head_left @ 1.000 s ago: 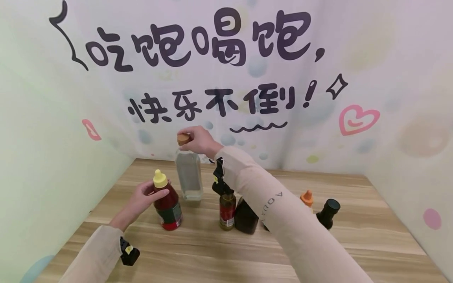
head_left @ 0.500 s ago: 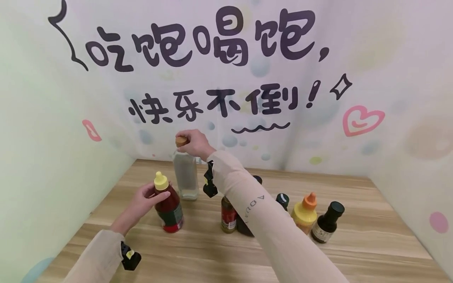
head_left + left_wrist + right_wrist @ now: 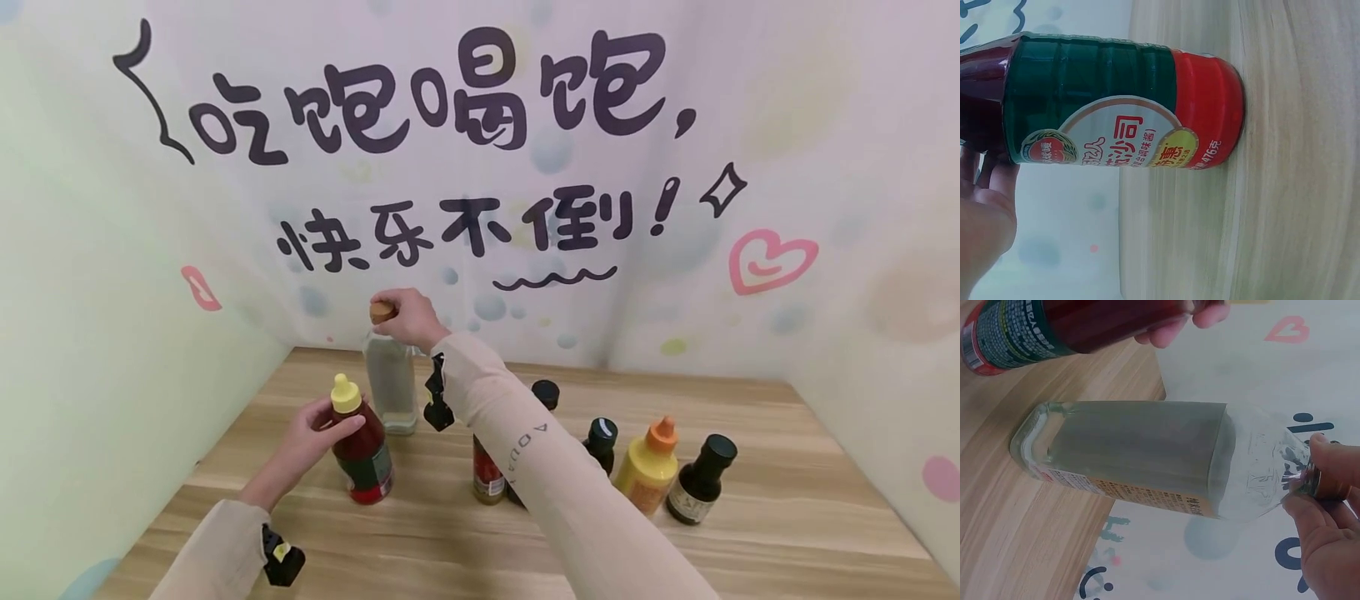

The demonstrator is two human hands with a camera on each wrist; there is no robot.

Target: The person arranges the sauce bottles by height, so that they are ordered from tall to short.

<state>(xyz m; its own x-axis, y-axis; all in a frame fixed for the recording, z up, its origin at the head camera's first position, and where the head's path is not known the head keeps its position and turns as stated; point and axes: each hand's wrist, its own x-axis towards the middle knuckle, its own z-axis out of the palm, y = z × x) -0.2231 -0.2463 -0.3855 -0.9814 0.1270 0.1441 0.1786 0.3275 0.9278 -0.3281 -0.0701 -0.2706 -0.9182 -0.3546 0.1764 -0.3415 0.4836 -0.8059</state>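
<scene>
Hands point(image 3: 309, 433) point(image 3: 412, 318) gripping bottles point(image 3: 365, 458) point(image 3: 392, 379), caps point(image 3: 347, 398) point(image 3: 381, 312) up, axes vertical

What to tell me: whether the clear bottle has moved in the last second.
Yes. In the head view, the clear bottle has shifted left, nearer the table's back-left corner.

I see a beige left sleeve point(image 3: 213, 546) at eight o'clock, a matching right sleeve point(image 3: 555, 471), dark-lettered, at five; black wrist-worn devices point(image 3: 285, 568).

Red bottle point(image 3: 362, 451) near clear bottle point(image 3: 392, 380), both upright
</scene>
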